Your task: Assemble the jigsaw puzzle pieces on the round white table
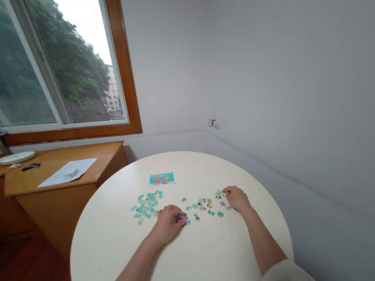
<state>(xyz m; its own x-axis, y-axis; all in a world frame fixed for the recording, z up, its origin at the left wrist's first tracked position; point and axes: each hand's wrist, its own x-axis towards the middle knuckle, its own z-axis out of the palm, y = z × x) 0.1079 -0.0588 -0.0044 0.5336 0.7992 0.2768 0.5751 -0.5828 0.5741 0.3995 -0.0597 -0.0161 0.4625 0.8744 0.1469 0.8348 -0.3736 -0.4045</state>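
My left hand [168, 222] rests on the round table with its fingers curled around a small cluster of pink and dark jigsaw puzzle pieces [181, 218]. Farther right, my right hand [237, 197] has its fingertips pinched together at a puzzle piece, beside some greenish-yellow pieces [219, 194]; the fingers partly hide it. Between my hands lie several mixed yellow and multicoloured puzzle pieces [203, 203]. Left of my left hand spreads a loose group of teal puzzle pieces [147, 205]. Beyond them a picture card [161, 179] with cartoon figures lies flat.
The round white table [198, 269] stands close to the wall on the right. A wooden desk [54, 161] at the left holds a white sheet [84, 165], a small white box [71, 172] and a white plate [16, 158]. Above it is a window.
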